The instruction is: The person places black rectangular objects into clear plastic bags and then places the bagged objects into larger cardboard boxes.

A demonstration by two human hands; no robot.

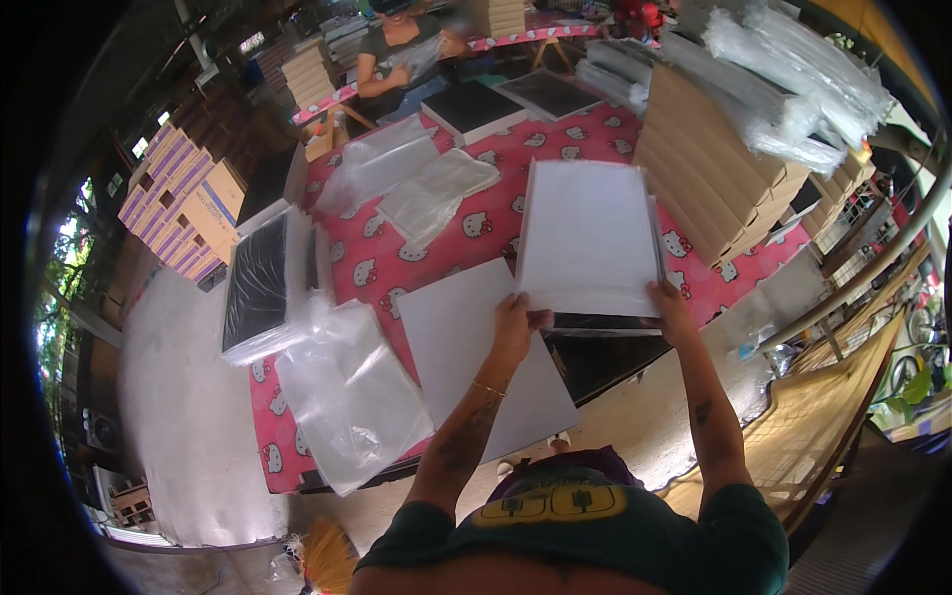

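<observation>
A white rectangular board [587, 238], with what looks like clear plastic along its near edge, lies over a stack of black-and-white flat panels on the right of the table. My left hand [518, 325] is closed on its near left corner. The near right corner is in the grip of my right hand [674, 311]. Below the board, the dark edge of a panel [605, 323] shows between my hands. Partly under my left forearm lies a large plain white sheet [466, 342], sloping toward the table's near edge.
Clear plastic sleeves [357, 407] lie near left, with more sleeves [436, 193] farther back. Wrapped black panels [260, 283] are stacked at left. Brown cartons [709, 164] stand at right under plastic-wrapped bundles [793, 69]. Across the pink table [357, 253], a person [402, 50] handles plastic.
</observation>
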